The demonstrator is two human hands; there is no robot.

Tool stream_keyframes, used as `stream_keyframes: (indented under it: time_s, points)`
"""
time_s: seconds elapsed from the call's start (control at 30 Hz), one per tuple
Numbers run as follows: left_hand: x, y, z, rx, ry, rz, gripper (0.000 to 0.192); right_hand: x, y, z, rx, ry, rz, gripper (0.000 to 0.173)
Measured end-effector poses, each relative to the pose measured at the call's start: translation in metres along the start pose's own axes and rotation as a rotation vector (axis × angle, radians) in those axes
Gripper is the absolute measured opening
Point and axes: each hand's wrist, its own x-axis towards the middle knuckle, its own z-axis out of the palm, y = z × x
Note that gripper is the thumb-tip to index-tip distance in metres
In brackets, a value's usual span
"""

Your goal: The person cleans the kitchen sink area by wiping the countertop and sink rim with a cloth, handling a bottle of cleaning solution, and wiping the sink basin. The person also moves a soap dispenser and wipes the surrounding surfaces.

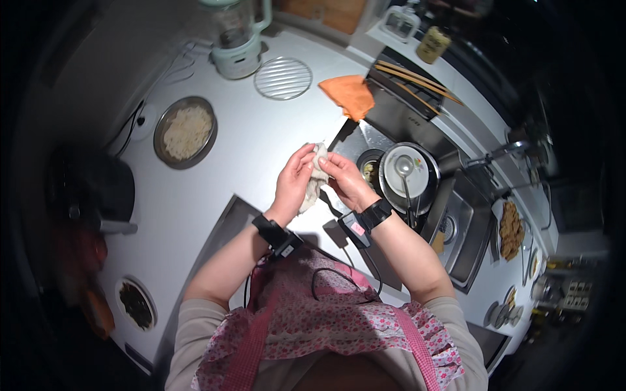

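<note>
Both hands meet over the front edge of the white countertop [244, 146], beside the sink. A crumpled, off-white cloth [314, 191] is bunched between them, its loose end hanging down toward me. My left hand [294, 178] grips it from the left with the fingers curled around it. From the other side, my right hand [346, 177] pinches the cloth's upper part, thumb on top. Just right of that hand, a white plate [397, 183] with a metal ladle [405, 168] on it rests on a dark pot in the sink.
An orange cloth [349, 95] lies at the sink's back corner. On the left stand a metal bowl of pale food [188, 132] and a blender [236, 54], with a round wire rack [282, 78] nearby. Chopsticks [415, 80] lie behind the sink; a plate of browned food [511, 230] sits right.
</note>
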Motion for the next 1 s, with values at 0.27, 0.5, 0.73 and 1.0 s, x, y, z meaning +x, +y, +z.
stream_keyframes:
  time_s: [0.27, 0.5, 0.73, 1.0]
  points:
    - [0.009, -0.004, 0.042, -0.088, -0.248, -0.225, 0.035, -0.021, 0.033, -0.031, 0.582, -0.340, -0.229, 0.021]
    - [0.024, -0.025, 0.050, -0.224, -0.174, -0.545, 0.044, -0.073, 0.016, -0.019, 0.011, -0.019, -0.246, 0.039]
    - [0.030, -0.006, 0.077, -0.441, -0.368, -0.691, 0.049, -0.094, -0.009, -0.049, -1.335, 0.357, -0.901, 0.027]
    - [0.019, -0.007, 0.094, -0.483, -0.344, -0.629, 0.058, -0.090, -0.011, -0.043, -0.983, 0.301, -0.640, 0.028]
